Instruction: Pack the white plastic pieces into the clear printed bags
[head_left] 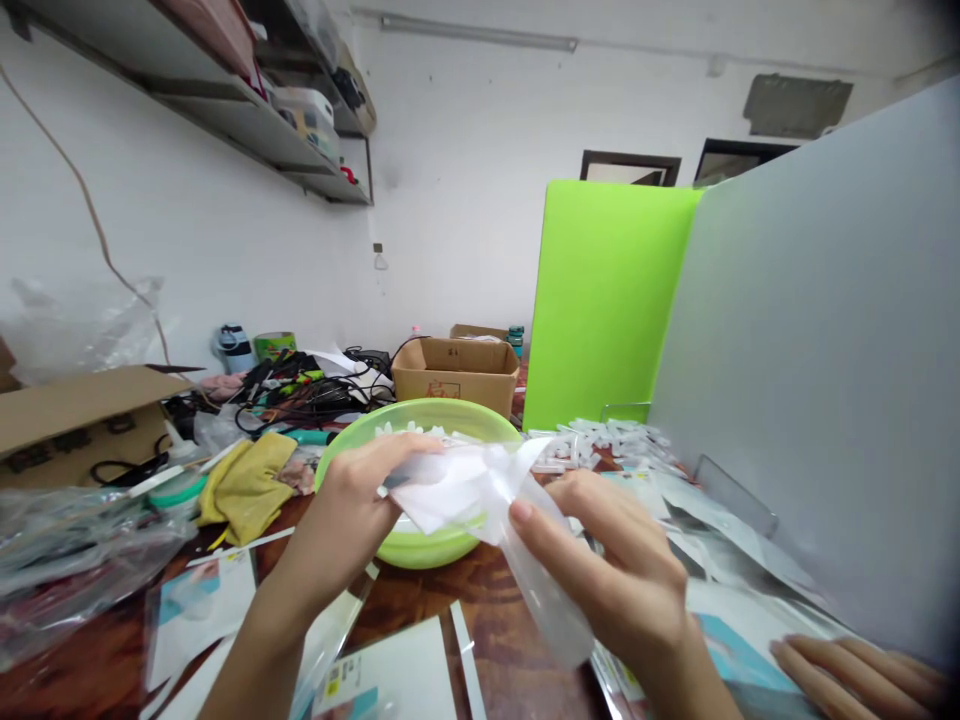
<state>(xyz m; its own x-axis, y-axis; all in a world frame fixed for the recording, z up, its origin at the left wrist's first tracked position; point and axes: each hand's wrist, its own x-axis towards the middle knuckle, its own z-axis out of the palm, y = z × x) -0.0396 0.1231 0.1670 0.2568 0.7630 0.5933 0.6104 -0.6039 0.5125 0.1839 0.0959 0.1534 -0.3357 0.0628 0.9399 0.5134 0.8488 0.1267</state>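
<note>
In the centre of the frame, just in front of a light green bowl [431,550] and partly covering it, a pale plastic bundle is held up between two bare hands. Its left part, a white film [442,495], is thin, glossy and loosely folded, with a greyish, more see-through patch near the upper left and a pointed lower edge. The left hand [364,490] has its fingers closed on that end. To the right the film gathers into a crumpled knot of folds, and below it hangs a translucent white piece [551,600], long, smooth and rounded at its bottom end, slanting towards the lower right. The right hand [619,570] pinches it near the top, thumb in front. Whether film and piece are joined cannot be told through the blur. Small white pieces [390,430] lie in the bowl, and another person's hand [847,675] rests at the lower right on printed packets [739,650].
</note>
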